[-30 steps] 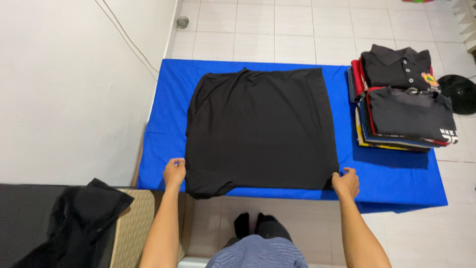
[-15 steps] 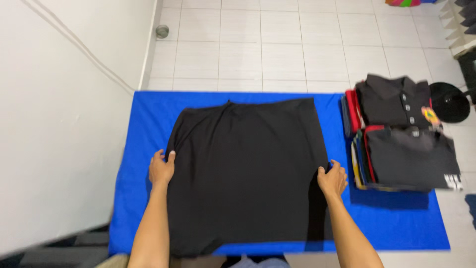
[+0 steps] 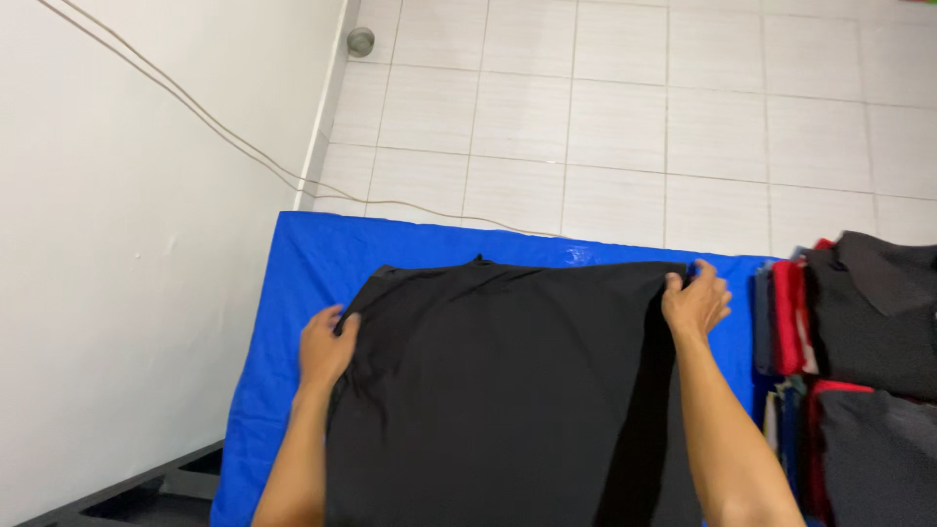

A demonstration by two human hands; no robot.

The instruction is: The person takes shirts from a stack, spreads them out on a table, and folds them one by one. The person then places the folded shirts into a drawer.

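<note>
Head view: my left hand [image 3: 325, 348] pinched left edge of black shirt [image 3: 498, 390], my right hand [image 3: 695, 303] gripped its far right corner, hands well apart. Shirt lay flat on blue mat [image 3: 312, 263]. Folded clothes stack [image 3: 849, 361] sat right of shirt; cable [image 3: 244, 146] ran along wall beyond mat.

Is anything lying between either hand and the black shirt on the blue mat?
Nothing visible does. The left hand and right hand both already grip the black shirt at its side edges on the blue mat.
</note>
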